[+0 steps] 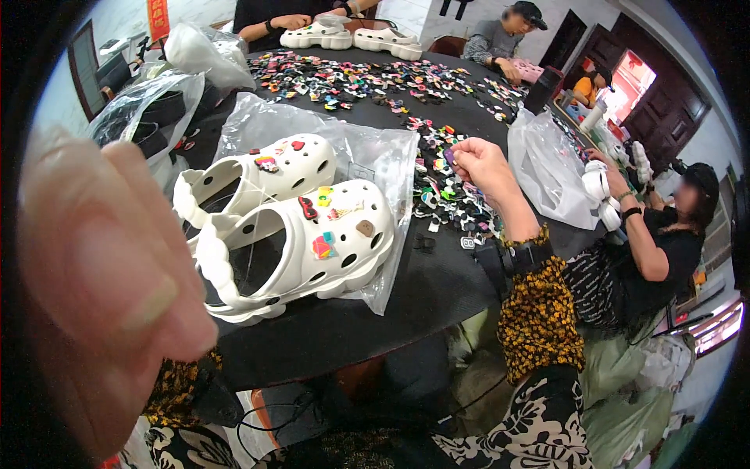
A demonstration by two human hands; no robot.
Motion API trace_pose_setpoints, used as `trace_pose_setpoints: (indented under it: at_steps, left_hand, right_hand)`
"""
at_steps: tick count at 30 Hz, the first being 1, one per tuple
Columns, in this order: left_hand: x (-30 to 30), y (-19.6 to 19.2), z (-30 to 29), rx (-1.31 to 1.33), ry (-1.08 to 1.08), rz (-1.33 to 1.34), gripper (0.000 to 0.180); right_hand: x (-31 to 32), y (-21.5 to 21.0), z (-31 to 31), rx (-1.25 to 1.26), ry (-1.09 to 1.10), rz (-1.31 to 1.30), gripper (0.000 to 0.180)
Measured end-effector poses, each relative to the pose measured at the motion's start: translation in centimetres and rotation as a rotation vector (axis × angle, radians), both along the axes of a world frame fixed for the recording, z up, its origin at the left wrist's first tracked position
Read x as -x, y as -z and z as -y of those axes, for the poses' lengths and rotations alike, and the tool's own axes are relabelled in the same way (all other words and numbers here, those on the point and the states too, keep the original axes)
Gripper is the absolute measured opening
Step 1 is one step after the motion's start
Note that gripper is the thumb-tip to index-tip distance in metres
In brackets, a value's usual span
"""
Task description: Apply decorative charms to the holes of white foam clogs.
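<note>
Okay, so from where I'm sitting, my right hand [486, 168] is out over the near edge of the big charm pile [461, 199], right of the shoes. Grip there is narrow: thumb and fingertips pinched on a small purple charm [449, 157], which is mostly tucked behind the fingers, so I can't make out its shape.

My left hand [109, 273] is way up close to the camera on the left, huge and blurry. Can't tell if it's holding anything or how tight those fingers are.

The pair of chunky white clogs sits left of the pile, toes pointing right. The near clog [355, 270] has red sunglasses, a yellow piece, a brown one and a pink-and-blue one on its upper. The far clog [308, 187] has a red one near the toe and a multicoloured one further back. There's a clear plastic bag [234, 129] spread underneath them on the black table [375, 328], and another clear bag [547, 180] lies right of my right hand.

Far side, a co-worker's hands are at another white pair [316, 36]; far right of them, someone in grey has a pink clog [529, 70].
</note>
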State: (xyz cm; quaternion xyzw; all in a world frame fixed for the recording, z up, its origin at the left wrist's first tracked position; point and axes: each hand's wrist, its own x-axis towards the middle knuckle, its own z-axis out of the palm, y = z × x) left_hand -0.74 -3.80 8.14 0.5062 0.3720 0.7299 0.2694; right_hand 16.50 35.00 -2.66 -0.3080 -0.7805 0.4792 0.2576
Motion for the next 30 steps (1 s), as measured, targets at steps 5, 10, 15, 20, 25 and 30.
trace_pose_setpoints:
  at_steps: [5,10,15,20,25,30]
  left_hand:
    - [-0.7,-1.4,1.7,-0.096,-0.326,-0.177,0.014]
    - [-1.9,-2.1,-3.9,-0.245,-0.563,-0.221,0.032]
    - [1.5,1.5,-6.6,0.196,-0.711,-0.249,0.022]
    - [6.4,7.4,-6.6,0.607,-0.867,-0.460,0.036]
    - [5.6,6.0,-6.4,0.985,-0.610,-0.497,0.046]
    - [7.6,6.9,-8.2,1.184,-0.443,-0.223,0.049]
  right_hand:
    - [2.7,-2.1,5.1,-0.058,-0.163,-0.096,0.013]
    - [4.7,-3.2,8.5,-0.083,-0.353,-0.184,0.011]
    - [7.9,-3.8,10.6,-0.031,-0.502,-0.263,0.011]
    - [8.3,-2.8,10.8,-0.014,-0.476,-0.270,0.012]
    - [8.8,-0.6,10.0,0.003,-0.433,-0.330,0.013]
    - [8.8,0.5,9.9,0.021,-0.444,-0.294,0.014]
